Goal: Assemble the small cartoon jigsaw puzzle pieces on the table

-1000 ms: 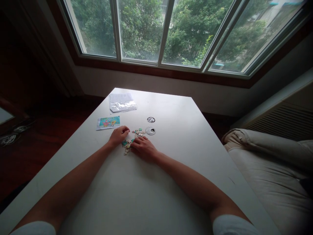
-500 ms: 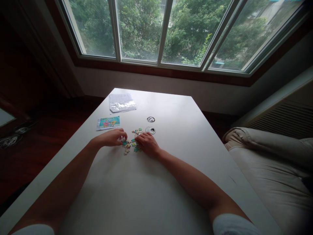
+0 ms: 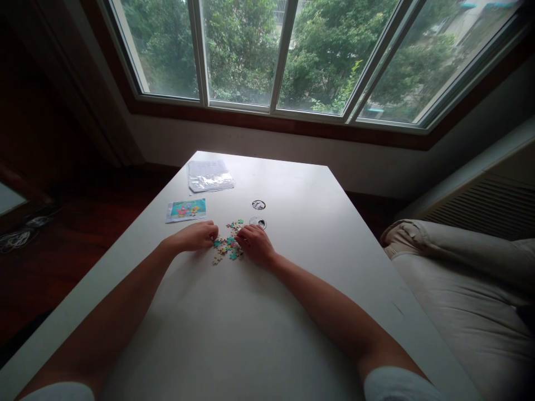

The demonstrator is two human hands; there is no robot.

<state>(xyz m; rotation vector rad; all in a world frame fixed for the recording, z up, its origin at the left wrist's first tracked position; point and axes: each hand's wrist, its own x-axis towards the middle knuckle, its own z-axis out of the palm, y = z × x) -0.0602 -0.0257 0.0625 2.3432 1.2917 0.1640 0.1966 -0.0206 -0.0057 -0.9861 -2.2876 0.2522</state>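
A loose pile of small jigsaw puzzle pieces (image 3: 227,245), teal, yellow and pale wood-coloured, lies on the white table (image 3: 267,323) between my two hands. At the pile's left side my left hand (image 3: 198,236) is closed, thumb and fingers pressed together, and what sits in the fingertips is too small to make out. From the right, my right hand (image 3: 256,244) rests low with its fingers curled together at the pieces' edge; anything under its fingertips is hidden. Just behind the pile lies a teal picture card (image 3: 187,209) with cartoon figures.
A clear plastic sleeve with papers (image 3: 211,176) lies at the table's far left. Two round cable holes (image 3: 258,205) are set in the tabletop beyond my right hand. A beige sofa (image 3: 443,278) flanks the table's right side, and a window (image 3: 276,61) is ahead.
My left hand's fingers have drawn closer together at the pile's edge. My right hand has shifted slightly right, uncovering more pieces in the middle.
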